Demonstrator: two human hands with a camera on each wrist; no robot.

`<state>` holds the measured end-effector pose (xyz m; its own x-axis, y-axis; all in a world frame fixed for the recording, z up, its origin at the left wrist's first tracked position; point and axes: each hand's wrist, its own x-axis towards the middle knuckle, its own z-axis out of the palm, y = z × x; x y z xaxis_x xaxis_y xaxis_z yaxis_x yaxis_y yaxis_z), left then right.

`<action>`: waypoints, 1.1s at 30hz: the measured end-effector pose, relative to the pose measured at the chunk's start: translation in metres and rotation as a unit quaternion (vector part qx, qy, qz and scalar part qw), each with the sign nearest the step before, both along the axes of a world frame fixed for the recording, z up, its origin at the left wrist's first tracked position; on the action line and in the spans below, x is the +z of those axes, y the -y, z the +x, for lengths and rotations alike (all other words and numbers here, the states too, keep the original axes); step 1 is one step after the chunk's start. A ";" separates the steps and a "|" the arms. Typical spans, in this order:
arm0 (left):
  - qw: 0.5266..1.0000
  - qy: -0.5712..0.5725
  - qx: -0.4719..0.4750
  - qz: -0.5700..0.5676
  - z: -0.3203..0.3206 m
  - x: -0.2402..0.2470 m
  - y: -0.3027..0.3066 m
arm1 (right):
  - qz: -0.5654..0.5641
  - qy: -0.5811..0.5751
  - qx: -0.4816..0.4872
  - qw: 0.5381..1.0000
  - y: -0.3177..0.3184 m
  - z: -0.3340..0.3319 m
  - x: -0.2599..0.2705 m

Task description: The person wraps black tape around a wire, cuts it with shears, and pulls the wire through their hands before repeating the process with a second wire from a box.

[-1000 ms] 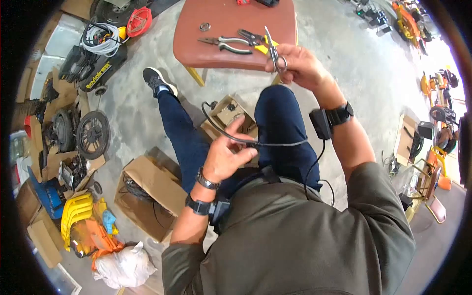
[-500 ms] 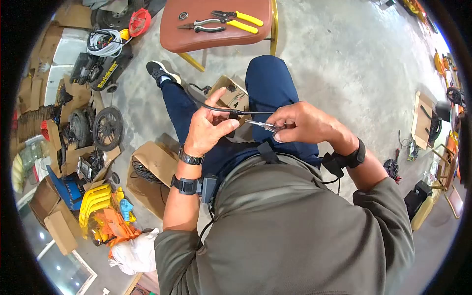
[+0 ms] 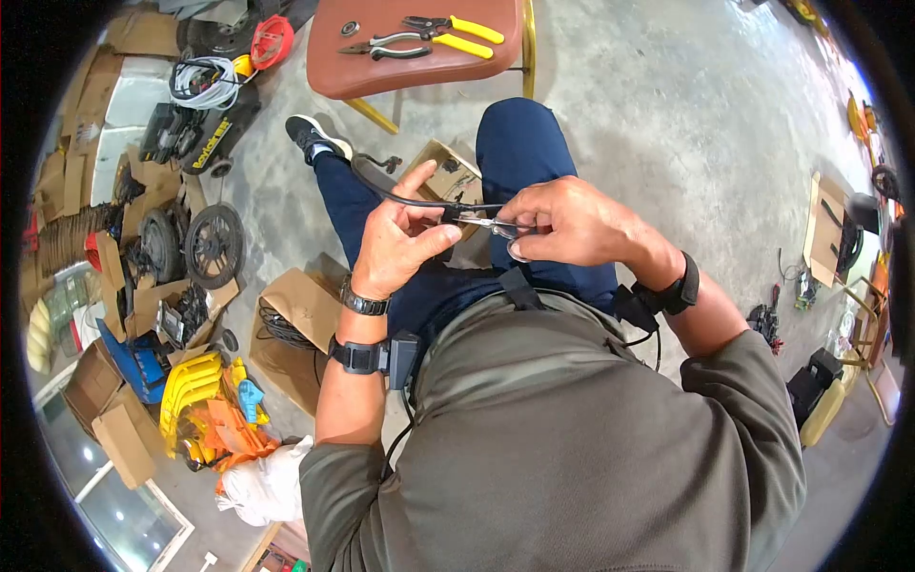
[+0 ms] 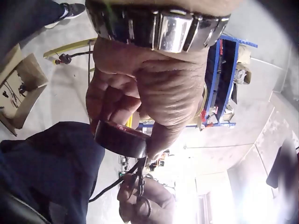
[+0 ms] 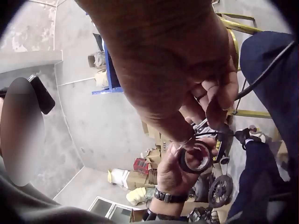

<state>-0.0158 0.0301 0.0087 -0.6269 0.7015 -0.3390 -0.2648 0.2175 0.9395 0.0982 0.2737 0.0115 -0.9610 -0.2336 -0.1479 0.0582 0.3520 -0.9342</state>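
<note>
My left hand point(image 3: 400, 238) grips a roll of black tape point(image 4: 120, 141) between thumb and fingers; a red marking shows on its inner side. A black cable point(image 3: 370, 179) runs across the left hand's fingers toward the right hand. With thumb and fingers, my right hand point(image 3: 577, 224) holds small metal scissors point(image 3: 479, 223). Their blades point left, with the tips right at the tape roll and the left thumb. From the right wrist view, the scissors' tips overlap the edge of the tape roll point(image 5: 196, 158); the fingers partly hide their handles.
A red-brown padded stool point(image 3: 410, 71) ahead bears long-nose pliers point(image 3: 386, 45), yellow-handled wire strippers point(image 3: 462, 36) and a small ring. An open cardboard box point(image 3: 443, 167) stands between the legs, and another box point(image 3: 295, 319) with cables lies left. Wheels point(image 3: 213, 245) and yellow parts crowd the left side.
My right hand has come down from over the stool with the scissors to the left hand. Since half a second ago, the blades have moved slightly left and up, closer to the left fingertips.
</note>
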 end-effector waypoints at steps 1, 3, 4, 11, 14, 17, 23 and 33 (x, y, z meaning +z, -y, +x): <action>1.000 0.005 0.001 -0.001 0.000 0.001 -0.001 | 0.000 0.003 -0.002 1.000 0.001 0.000 -0.001; 1.000 -0.005 -0.006 -0.003 0.000 0.000 -0.001 | 0.003 0.015 -0.002 1.000 0.000 0.000 0.000; 1.000 -0.011 -0.010 -0.004 -0.001 -0.001 0.000 | 0.005 0.022 -0.001 1.000 0.000 -0.001 0.000; 1.000 0.000 -0.008 0.006 -0.002 0.001 -0.001 | -0.013 0.020 -0.023 0.999 0.003 -0.005 0.002; 1.000 0.004 -0.008 0.004 -0.003 -0.001 0.001 | -0.007 0.007 -0.020 1.000 0.004 -0.007 0.001; 1.000 0.004 -0.007 0.001 -0.004 -0.001 0.003 | -0.016 0.022 -0.023 0.999 0.005 -0.009 0.002; 1.000 0.003 -0.005 -0.004 -0.004 0.001 0.005 | -0.029 0.058 -0.018 0.998 0.006 -0.012 0.006; 1.000 -0.016 -0.007 -0.005 -0.005 0.002 0.006 | -0.092 0.100 -0.004 0.991 0.006 -0.014 0.002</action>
<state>-0.0203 0.0237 0.0102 -0.6275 0.7072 -0.3257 -0.2319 0.2296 0.9453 0.0844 0.2675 0.0137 -0.9184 -0.2675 -0.2917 0.2510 0.1762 -0.9518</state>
